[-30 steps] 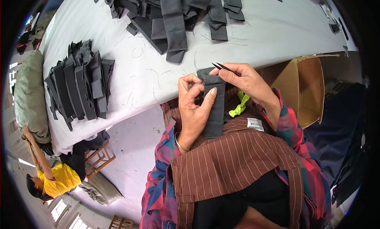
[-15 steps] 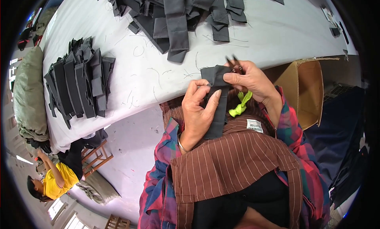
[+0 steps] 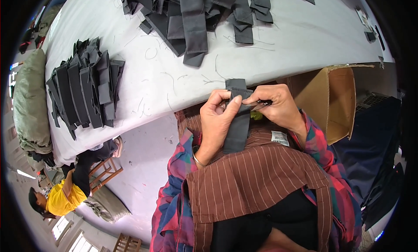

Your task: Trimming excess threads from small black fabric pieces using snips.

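Note:
A dark grey fabric strip hangs over the near edge of the white table. My left hand is closed on it, with the thumb lying across its upper part. Against the strip's right edge, my right hand pinches with thumb and forefinger. Dark thread snips sit in that hand, their blades turned toward the strip and partly covered by the fingers. A lime-green tie shows just below the snips, mostly hidden.
A loose heap of similar strips lies at the far middle, a neater stack at the left, with thread ends around. An open cardboard box stands at right. Far left are a greenish sack, a wooden stool and a person in yellow.
My right hand has turned and come down, bringing the snips from above the strip to its right edge. The strip's top has straightened. The person in yellow has shifted.

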{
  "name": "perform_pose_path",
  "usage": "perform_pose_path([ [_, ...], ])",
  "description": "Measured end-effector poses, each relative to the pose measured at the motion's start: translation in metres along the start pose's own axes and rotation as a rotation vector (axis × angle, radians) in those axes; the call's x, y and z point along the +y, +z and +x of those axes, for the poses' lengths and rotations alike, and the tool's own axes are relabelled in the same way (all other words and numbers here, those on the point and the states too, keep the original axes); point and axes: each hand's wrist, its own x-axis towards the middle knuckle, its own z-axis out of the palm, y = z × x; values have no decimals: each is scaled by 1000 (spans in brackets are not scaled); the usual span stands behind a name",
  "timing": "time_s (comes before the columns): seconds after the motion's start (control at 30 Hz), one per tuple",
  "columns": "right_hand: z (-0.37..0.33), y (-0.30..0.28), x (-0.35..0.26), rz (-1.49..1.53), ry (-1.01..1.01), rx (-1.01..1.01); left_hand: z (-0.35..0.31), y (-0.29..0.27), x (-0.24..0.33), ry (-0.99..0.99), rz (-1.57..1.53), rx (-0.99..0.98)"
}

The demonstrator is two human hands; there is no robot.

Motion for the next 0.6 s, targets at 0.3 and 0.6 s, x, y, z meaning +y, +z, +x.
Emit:
perform_pose_path([
  [0.3, 17, -7, -11, -33, -76, 72, 5, -2, -10, 384, 434, 126],
  [0.6, 34, 2, -19, -471, -242, 17, 3, 6, -2, 498, 687, 144],
])
